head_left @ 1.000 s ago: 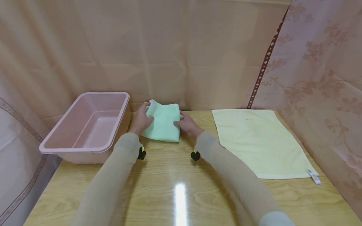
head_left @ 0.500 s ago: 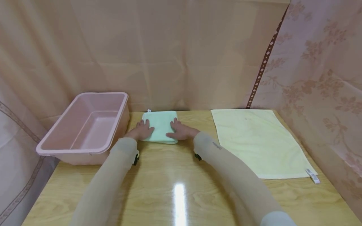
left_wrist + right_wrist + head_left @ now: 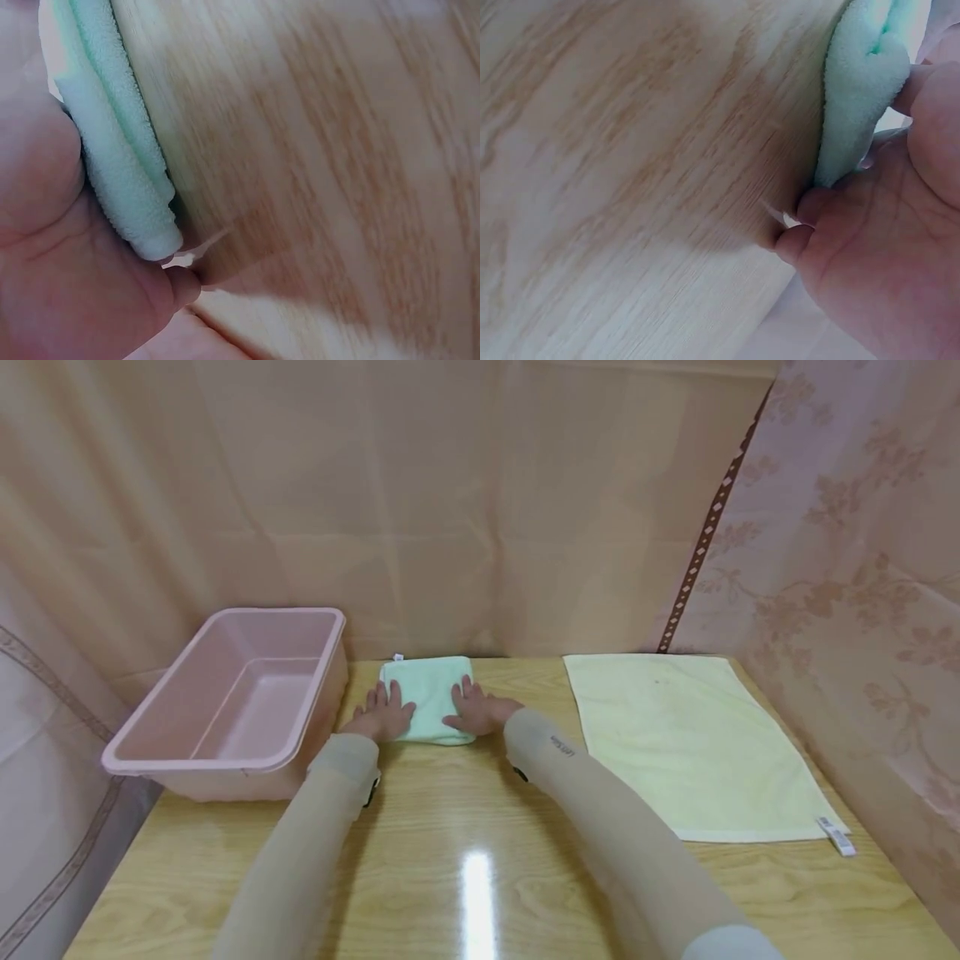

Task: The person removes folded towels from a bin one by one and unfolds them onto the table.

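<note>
A mint-green towel (image 3: 431, 693), folded into a small square, lies flat near the back edge of the table, a white tag at its far left corner. On its left side rests my left hand (image 3: 385, 714), fingers spread and straight. My right hand (image 3: 477, 708) presses on the right side in the same way, thumb pointing inward. In the left wrist view the folded layers of the towel (image 3: 124, 142) show beside the palm. The right wrist view shows its thick rolled edge (image 3: 859, 97) against the table, with fingertips touching the wood.
A pink plastic basin (image 3: 225, 767) stands to the left, close to my left forearm. At the right a pale yellow towel (image 3: 697, 752) lies spread out, with a white label at its near right corner. Curtains hang behind the wooden table (image 3: 420, 877) and on both sides.
A second ago both hands held the mint-green towel partly raised by its sides. It now lies flat, and the hands have gone from gripping it to pressing on top with spread fingers.
</note>
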Available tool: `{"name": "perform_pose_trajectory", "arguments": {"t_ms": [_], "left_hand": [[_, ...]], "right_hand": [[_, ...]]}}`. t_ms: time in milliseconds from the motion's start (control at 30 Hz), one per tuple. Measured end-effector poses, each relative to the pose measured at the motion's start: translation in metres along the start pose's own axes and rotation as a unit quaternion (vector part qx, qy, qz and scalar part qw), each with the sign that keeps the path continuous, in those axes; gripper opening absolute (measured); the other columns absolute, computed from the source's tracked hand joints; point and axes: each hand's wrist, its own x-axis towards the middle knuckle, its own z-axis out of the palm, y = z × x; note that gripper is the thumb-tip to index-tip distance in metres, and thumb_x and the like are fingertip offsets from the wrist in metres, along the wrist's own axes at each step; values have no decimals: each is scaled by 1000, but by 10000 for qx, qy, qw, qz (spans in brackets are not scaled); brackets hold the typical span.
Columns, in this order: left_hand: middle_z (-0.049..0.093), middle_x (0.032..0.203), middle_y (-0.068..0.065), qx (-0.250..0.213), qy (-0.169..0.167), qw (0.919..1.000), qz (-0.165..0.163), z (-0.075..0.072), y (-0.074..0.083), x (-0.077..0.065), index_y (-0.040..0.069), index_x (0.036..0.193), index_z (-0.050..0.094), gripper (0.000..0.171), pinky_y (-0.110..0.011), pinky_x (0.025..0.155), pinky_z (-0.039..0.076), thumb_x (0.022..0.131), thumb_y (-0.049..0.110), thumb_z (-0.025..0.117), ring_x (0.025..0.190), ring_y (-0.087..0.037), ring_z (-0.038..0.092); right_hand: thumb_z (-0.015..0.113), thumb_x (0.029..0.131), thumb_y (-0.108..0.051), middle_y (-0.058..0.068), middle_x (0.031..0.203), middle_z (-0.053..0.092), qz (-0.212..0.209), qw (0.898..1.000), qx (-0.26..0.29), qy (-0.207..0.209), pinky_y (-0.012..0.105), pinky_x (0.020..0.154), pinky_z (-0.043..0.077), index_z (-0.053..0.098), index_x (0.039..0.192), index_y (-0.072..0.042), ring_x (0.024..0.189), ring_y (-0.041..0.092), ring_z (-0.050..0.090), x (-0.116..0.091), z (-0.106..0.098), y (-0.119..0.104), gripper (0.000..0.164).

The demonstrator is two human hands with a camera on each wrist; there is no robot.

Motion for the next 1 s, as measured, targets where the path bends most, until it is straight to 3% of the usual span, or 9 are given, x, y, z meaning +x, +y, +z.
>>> {"name": "perform_pose_trajectory", "arguments": {"t_ms": [167,267,400,533,667,767,1000], "left_hand": [[-20,163,-26,-166,77,9998,17,1,-1,3,-1,159,-12,74,-61,118,-7,109,43,23,151,-41,-17],[-20,164,-24,-135,140,9998,-14,7,-7,12,2,160,-11,74,-62,118,-7,109,46,21,151,-40,-17],[-24,163,-23,-132,171,9998,-20,18,-21,34,8,160,-16,81,-63,117,-10,105,59,14,150,-38,-22],[-26,161,-26,-152,187,9997,-57,21,-30,36,12,159,-19,90,-63,116,-12,98,72,8,148,-39,-26],[-24,159,-31,-294,237,9993,-33,17,-26,23,10,160,-16,89,-64,116,-12,100,70,11,147,-43,-25],[-18,159,-35,-356,314,9989,58,9,-15,4,3,160,-11,84,-64,116,-10,105,59,19,148,-47,-20],[10,159,-39,-184,632,9977,152,-1,0,-23,-7,158,3,79,-65,117,14,108,47,31,148,-52,8]], "right_hand": [[22,108,-56,21,166,-13,41,10000,15,53,48,123,7,-2,161,-2,154,33,-5,0,2,3,80],[20,104,-64,18,167,-14,199,9997,115,109,47,123,6,-1,162,-5,154,31,-7,3,7,4,85],[17,101,-71,12,168,-15,458,9984,173,272,47,123,4,-3,163,-10,154,28,-10,13,17,7,90],[15,98,-76,5,168,-17,672,9971,145,325,52,122,-1,-6,163,-17,154,24,-12,25,26,9,91],[12,97,-77,0,166,-22,803,9964,130,222,53,121,-6,-11,162,-21,153,21,-16,30,29,8,89],[12,96,-78,-1,165,-24,859,9961,136,139,53,121,-6,-13,162,-23,152,20,-16,33,29,9,89],[16,94,-81,-2,168,-15,926,9955,177,133,54,121,-6,-7,163,-25,154,21,-11,40,30,15,92]]}}
